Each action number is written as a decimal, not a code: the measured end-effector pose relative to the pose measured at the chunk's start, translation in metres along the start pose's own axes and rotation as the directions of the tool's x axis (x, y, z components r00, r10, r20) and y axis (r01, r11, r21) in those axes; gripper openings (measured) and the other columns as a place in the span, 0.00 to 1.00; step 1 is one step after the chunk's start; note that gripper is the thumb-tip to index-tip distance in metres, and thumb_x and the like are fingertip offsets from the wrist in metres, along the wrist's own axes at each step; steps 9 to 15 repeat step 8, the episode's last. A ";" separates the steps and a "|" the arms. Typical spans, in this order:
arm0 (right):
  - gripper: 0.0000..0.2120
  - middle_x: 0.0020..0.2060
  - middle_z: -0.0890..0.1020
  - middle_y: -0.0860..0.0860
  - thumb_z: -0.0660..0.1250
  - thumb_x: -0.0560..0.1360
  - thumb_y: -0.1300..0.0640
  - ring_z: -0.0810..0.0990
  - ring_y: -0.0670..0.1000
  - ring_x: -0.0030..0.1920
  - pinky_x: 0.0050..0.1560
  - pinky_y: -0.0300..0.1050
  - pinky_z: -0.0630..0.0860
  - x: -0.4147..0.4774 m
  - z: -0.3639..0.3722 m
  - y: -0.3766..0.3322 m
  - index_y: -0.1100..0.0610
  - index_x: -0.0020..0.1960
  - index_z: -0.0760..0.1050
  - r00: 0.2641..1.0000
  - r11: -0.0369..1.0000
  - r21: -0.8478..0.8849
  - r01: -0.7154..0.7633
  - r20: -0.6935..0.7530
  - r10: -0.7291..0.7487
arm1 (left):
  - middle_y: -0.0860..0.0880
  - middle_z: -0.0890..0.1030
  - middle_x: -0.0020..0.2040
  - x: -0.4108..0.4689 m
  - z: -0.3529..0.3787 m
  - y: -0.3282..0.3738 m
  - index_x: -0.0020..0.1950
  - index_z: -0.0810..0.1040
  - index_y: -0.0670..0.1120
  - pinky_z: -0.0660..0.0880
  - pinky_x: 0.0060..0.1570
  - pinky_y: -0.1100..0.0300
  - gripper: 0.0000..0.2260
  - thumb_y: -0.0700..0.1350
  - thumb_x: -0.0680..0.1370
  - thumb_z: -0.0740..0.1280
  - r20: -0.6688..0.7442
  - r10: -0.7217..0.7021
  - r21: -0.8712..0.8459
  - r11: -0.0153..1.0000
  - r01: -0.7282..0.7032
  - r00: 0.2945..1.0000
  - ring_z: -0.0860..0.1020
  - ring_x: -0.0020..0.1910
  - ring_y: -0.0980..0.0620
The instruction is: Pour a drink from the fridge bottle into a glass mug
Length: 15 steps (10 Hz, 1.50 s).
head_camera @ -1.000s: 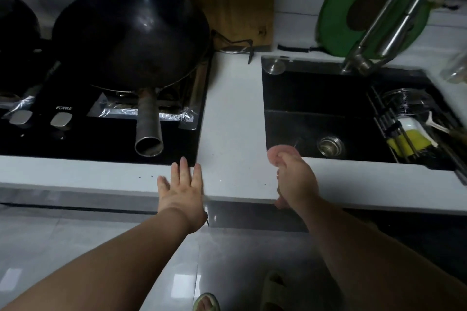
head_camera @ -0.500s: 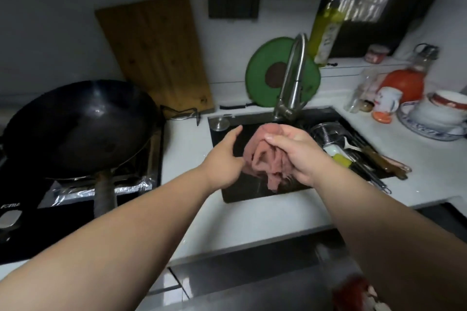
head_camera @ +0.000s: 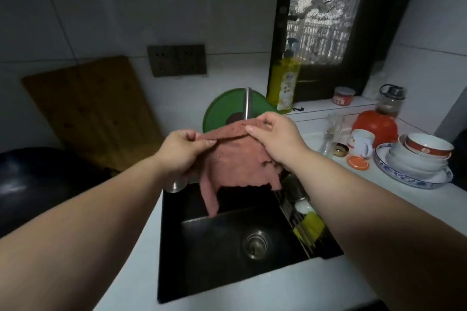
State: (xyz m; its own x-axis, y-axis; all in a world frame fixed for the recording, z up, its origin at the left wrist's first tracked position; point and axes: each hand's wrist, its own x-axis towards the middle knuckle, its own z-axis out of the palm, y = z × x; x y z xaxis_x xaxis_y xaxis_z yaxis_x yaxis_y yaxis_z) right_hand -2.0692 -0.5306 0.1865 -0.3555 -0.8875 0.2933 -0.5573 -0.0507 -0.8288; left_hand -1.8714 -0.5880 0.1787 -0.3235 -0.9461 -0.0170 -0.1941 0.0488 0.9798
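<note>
The person stands at the black sink (head_camera: 214,247) and holds up a pinkish-red cloth (head_camera: 237,166) over it with both hands. The left hand (head_camera: 182,151) pinches one end of the cloth's upper edge between thumb and fingers. The right hand (head_camera: 275,141) pinches the other end in the same way, so the edge is stretched between them and the rest hangs down into the basin. The cloth is just in front of the steel faucet (head_camera: 247,106), and behind the faucet a round green board (head_camera: 219,113) leans on the wall. To the right of the right hand, a clear glass (head_camera: 333,134) stands upright on the white counter (head_camera: 278,285), apart from both hands; I cannot tell if it has a handle. Near the glass are a white printed mug (head_camera: 361,142), a small orange lid (head_camera: 357,161) and a stack of bowls (head_camera: 427,151) on a blue-patterned plate (head_camera: 414,179). On the window ledge stand a yellow dish soap bottle (head_camera: 284,83), a jar with a red label (head_camera: 343,95) and a bottle with a dark cap (head_camera: 391,103). At the left a wooden cutting board (head_camera: 93,111) leans against the tiles, and a dark wok (head_camera: 30,184) sits below it. A yellow sponge (head_camera: 309,227) lies in the rack at the sink's right side.
</note>
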 end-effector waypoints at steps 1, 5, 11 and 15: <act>0.12 0.46 0.83 0.47 0.70 0.72 0.44 0.82 0.51 0.48 0.53 0.53 0.79 0.042 -0.021 0.008 0.50 0.51 0.79 0.997 0.999 -0.043 0.028 -0.072 -0.031 | 0.36 0.78 0.39 0.038 0.023 0.034 0.52 0.77 0.34 0.75 0.30 0.55 0.11 0.42 0.78 0.68 -0.053 0.032 -0.023 0.999 -0.034 0.998 0.75 0.35 0.43; 0.15 0.51 0.81 0.49 0.66 0.77 0.45 0.79 0.54 0.50 0.48 0.46 0.73 0.184 -0.032 0.050 0.52 0.59 0.76 0.994 0.970 -0.240 -0.034 -0.104 0.009 | 0.44 0.80 0.41 0.180 0.080 0.063 0.47 0.79 0.40 0.73 0.39 0.57 0.11 0.48 0.76 0.67 -0.339 0.172 0.333 0.941 -0.053 0.925 0.77 0.40 0.46; 0.24 0.67 0.76 0.52 0.61 0.79 0.48 0.75 0.58 0.65 0.65 0.56 0.71 0.168 0.006 0.080 0.47 0.75 0.63 0.995 0.965 -0.254 -0.061 -0.095 0.038 | 0.42 0.75 0.66 0.171 0.075 0.009 0.71 0.67 0.43 0.73 0.61 0.53 0.24 0.50 0.79 0.66 -0.278 0.007 0.508 0.850 0.140 0.961 0.76 0.61 0.42; 0.24 0.67 0.76 0.52 0.61 0.79 0.48 0.75 0.58 0.65 0.65 0.56 0.71 0.168 0.006 0.080 0.47 0.75 0.63 0.995 0.965 -0.254 -0.061 -0.095 0.038 | 0.42 0.75 0.66 0.171 0.075 0.009 0.71 0.67 0.43 0.73 0.61 0.53 0.24 0.50 0.79 0.66 -0.278 0.007 0.508 0.850 0.140 0.961 0.76 0.61 0.42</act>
